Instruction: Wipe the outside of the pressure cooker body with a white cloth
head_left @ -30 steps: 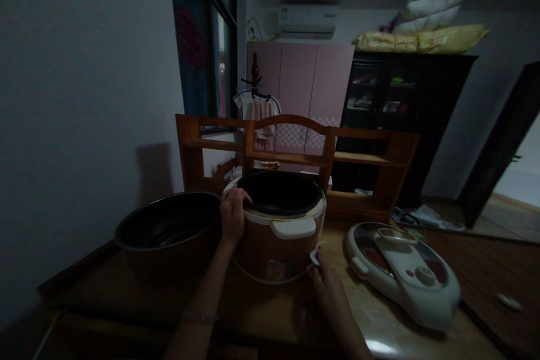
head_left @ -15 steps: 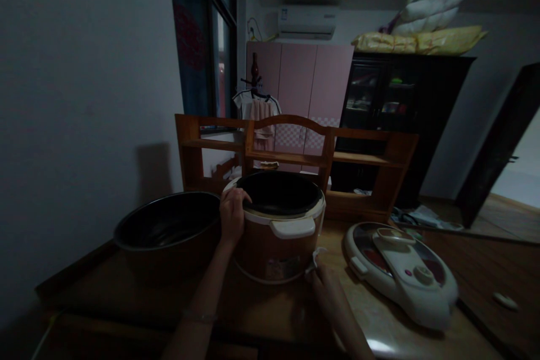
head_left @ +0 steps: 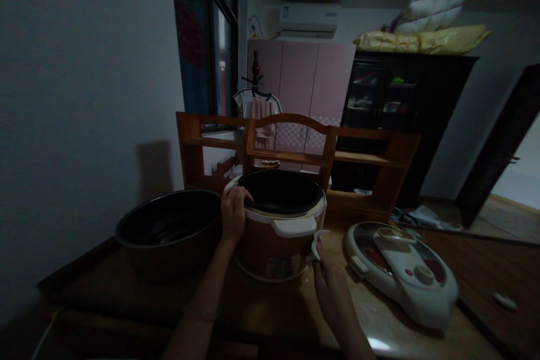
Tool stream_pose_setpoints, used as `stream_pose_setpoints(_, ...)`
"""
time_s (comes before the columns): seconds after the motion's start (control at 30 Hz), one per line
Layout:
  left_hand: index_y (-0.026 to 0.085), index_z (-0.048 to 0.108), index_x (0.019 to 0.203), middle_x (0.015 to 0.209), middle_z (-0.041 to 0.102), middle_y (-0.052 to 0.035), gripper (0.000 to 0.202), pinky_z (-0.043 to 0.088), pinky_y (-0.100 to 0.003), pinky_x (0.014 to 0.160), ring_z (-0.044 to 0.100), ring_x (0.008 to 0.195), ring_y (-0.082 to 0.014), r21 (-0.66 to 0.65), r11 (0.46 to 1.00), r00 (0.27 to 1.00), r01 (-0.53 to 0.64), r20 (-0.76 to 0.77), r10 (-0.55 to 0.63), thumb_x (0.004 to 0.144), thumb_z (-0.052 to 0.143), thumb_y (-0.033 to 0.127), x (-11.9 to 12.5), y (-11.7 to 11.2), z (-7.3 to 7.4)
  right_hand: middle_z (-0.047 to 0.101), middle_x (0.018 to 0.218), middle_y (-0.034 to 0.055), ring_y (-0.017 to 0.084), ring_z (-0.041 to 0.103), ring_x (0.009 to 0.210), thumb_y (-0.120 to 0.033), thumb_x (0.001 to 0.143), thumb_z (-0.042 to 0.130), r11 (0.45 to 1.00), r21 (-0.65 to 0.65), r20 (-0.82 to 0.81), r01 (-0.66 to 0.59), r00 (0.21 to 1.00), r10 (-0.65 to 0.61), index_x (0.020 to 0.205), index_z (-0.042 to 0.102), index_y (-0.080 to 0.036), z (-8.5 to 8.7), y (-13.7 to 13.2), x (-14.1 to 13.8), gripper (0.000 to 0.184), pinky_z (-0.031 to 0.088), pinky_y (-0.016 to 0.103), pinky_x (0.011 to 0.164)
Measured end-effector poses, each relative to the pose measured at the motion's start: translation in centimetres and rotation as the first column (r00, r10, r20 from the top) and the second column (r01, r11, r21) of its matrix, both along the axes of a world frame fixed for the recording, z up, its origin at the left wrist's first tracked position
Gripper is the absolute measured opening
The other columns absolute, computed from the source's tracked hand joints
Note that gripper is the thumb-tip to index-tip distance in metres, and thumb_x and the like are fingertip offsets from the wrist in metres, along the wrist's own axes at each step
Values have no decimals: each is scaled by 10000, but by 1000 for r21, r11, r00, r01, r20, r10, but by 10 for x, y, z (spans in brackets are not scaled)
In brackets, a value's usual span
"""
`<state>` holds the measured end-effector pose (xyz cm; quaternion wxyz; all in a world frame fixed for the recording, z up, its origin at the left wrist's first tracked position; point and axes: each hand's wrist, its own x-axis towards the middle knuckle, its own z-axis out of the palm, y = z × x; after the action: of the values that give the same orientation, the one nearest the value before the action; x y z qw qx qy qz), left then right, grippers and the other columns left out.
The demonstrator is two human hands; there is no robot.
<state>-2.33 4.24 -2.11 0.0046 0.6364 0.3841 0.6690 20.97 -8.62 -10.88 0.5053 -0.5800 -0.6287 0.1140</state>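
A brown and white rice cooker [head_left: 278, 236] stands open on the wooden table [head_left: 270, 315], its dark inside showing. My left hand [head_left: 233, 215] grips the cooker's left rim, fingers curled over the edge. My right hand [head_left: 329, 284] presses a small white cloth [head_left: 318, 243] against the cooker's right side, pinched in the fingers. The cooker's white lid [head_left: 400, 273] lies flat on the table to the right. A dark inner pot [head_left: 169, 230] sits to the left of the cooker.
A wooden shelf rack [head_left: 295, 152] stands right behind the cooker. A wall runs along the left. A small white object [head_left: 504, 301] lies at the table's right edge. Cabinets and an open doorway are farther back.
My right hand has lifted the white cloth higher up the cooker's right side. My left hand keeps its hold on the rim.
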Motion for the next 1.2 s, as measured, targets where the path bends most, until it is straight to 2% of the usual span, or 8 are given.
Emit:
stream_pose_setpoints(0.13,239,555,641,778,637,-25,498,379,-336,989,574,933,-197,-8,1000,1000,-17,0,17,1009,240,353,0,0,0,367,1555,113,253,318,1456,-366,995,334,999,29,-47,-18,999,19,1515,369,-138,7,4,-2,569,301,502,1181)
stream_pose_setpoints(0.37,237,547,648,789,630,-25,489,375,-331,983,568,942,-196,-7,1000,1000,-10,-1,10,1014,245,356,-1,-1,0,307,1590,54,214,270,1474,-338,1014,324,997,77,-84,-32,996,39,1564,238,-218,8,16,-1,570,269,478,1198)
stream_pose_setpoints(0.47,240,545,646,777,627,-26,492,373,-340,992,574,937,-199,-2,1000,1000,-14,-6,14,1012,237,354,0,0,0,301,1593,45,202,278,1470,-297,1007,317,994,103,-83,-39,995,48,1567,222,-228,7,20,1,572,279,449,1194)
stream_pose_setpoints(0.6,241,547,646,758,621,-20,483,376,-351,980,578,882,-196,6,1000,1000,-8,-12,8,1008,239,334,0,0,0,385,1553,61,200,383,1423,-273,995,335,994,101,-88,-45,995,54,1557,254,-219,10,18,4,570,398,392,1124)
stream_pose_setpoints(0.7,243,556,658,781,632,-24,465,379,-357,978,574,885,-200,9,1000,1000,-10,-28,11,1001,250,313,-1,1,0,427,1526,74,214,422,1401,-264,985,356,993,117,-74,-27,997,36,1542,300,-203,12,16,5,563,406,393,1114)
stream_pose_setpoints(0.87,242,559,659,788,627,-26,470,380,-353,973,568,920,-203,14,1000,1000,-7,-21,8,1005,251,319,-2,1,-1,459,1502,91,221,506,1339,-257,987,350,995,99,-72,-18,997,25,1550,259,-201,11,15,6,573,473,380,1045)
stream_pose_setpoints(1.1,245,550,653,775,627,-24,465,381,-350,978,571,927,-201,11,1000,1000,-13,-23,14,1003,252,315,-1,0,0,466,1500,97,212,460,1375,-199,957,359,989,144,-61,-42,997,52,1529,328,-183,3,14,10,574,371,396,1138)
stream_pose_setpoints(1.2,244,549,654,770,628,-25,468,382,-350,975,570,934,-202,3,1000,1000,-10,-13,10,1006,250,324,-1,0,0,464,1502,93,214,438,1391,-186,948,364,988,145,-69,-56,995,66,1522,350,-189,1,12,13,574,365,417,1144)
